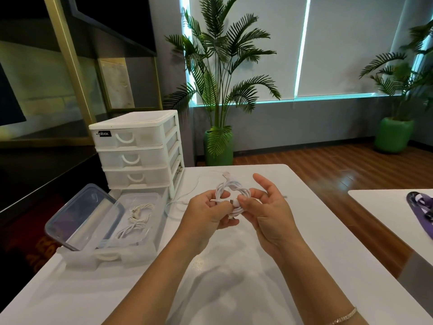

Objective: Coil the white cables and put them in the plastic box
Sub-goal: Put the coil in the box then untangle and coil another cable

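My left hand (pixel 206 211) and right hand (pixel 262 207) both pinch the small coiled white cable (pixel 230 195) above the white table (pixel 234 266), well right of the open clear plastic box (pixel 121 221) holding two coils. If I let the tucked end slip, I reckon the loops spring apart

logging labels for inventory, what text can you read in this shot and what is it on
"...abox": black sticker on the top front corner of the white plastic drawer tower; its first letters are unclear.
Orange lettering on the dark red floor patch beside the white table: too cut off to read.
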